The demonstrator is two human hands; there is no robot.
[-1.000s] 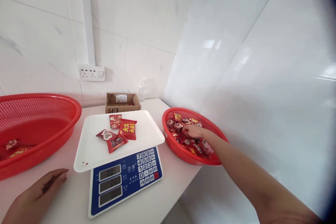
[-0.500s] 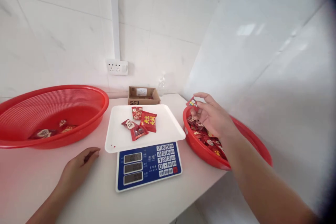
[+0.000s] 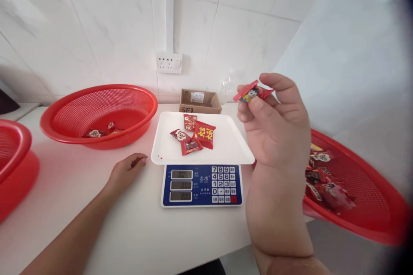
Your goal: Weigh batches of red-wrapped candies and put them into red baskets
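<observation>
My right hand (image 3: 274, 124) is raised close to the camera and pinches a small red candy packet (image 3: 251, 92) between thumb and fingers. Behind it stands a scale (image 3: 201, 182) with a white pan (image 3: 226, 150); several red candy packets (image 3: 193, 133) lie on the pan. My left hand (image 3: 127, 172) rests on the white counter, left of the scale, its fingers loosely curled and holding nothing. A red basket (image 3: 361, 206) with many candy packets sits at the right, partly over the counter's edge.
A large red mesh basket (image 3: 100, 114) at the back left holds a few packets. Another red basket (image 3: 13, 159) shows at the far left edge. A small cardboard box (image 3: 200, 101) and a clear bottle (image 3: 226, 88) stand against the tiled wall, below a socket (image 3: 169, 62).
My right hand lifted a candy packet out of the right basket and brought it up toward the camera. The view swung left. My left hand stayed on the counter.
</observation>
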